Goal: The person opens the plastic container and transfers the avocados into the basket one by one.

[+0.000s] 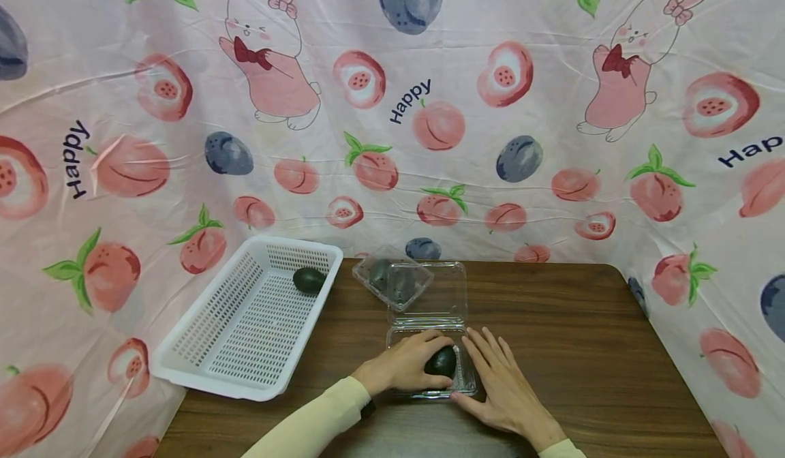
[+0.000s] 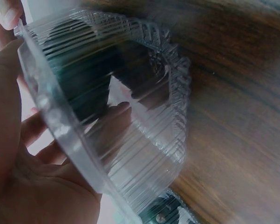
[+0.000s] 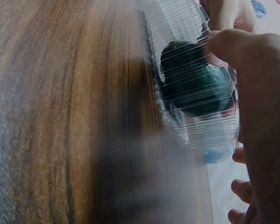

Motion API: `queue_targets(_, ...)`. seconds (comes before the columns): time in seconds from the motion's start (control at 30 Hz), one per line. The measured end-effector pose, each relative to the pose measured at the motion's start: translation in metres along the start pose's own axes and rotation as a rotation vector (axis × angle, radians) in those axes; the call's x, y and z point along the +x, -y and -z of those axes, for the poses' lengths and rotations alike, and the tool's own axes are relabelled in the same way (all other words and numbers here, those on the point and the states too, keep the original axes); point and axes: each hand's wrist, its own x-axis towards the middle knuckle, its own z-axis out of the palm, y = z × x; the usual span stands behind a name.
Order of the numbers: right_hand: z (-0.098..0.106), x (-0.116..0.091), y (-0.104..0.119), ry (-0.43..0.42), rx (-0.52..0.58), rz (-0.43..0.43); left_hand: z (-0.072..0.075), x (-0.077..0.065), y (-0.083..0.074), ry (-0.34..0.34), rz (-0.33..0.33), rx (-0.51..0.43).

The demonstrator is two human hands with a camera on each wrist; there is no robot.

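Note:
A clear plastic clamshell box [image 1: 469,376] lies on the wooden table, its lid [image 1: 437,300] folded back away from the person. My left hand [image 1: 401,364] holds a dark avocado [image 1: 443,362] inside the tray, thumb at the front and fingers round the back. Along the box's right side rests my right hand [image 1: 505,383], its fingers straight and its thumb by the front right corner. Through the ribbed wall, the right wrist view shows the avocado [image 3: 193,79] sitting in the tray. The left palm [image 2: 46,191] is beside the box wall in the left wrist view.
A white perforated basket [image 1: 245,335] stands at the left with one avocado [image 1: 309,281] in its far right corner. Behind the open lid sits another clear box [image 1: 371,287] with dark avocados inside. A fruit-print cloth [image 1: 392,158] hangs around the table.

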Motion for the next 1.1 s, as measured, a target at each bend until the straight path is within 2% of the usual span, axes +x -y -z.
queue_targets(0.43, 0.0007, -0.0001, 0.0007, 0.001, -0.009, -0.003, -0.0014, 0.0001, 0.0010, -0.018, -0.013, -0.050)
queue_targets(1.1, 0.0024, 0.0014, 0.0019, 0.022, -0.003, -0.022, -0.0023, 0.0013, 0.0058, -0.017, -0.027, -0.076)
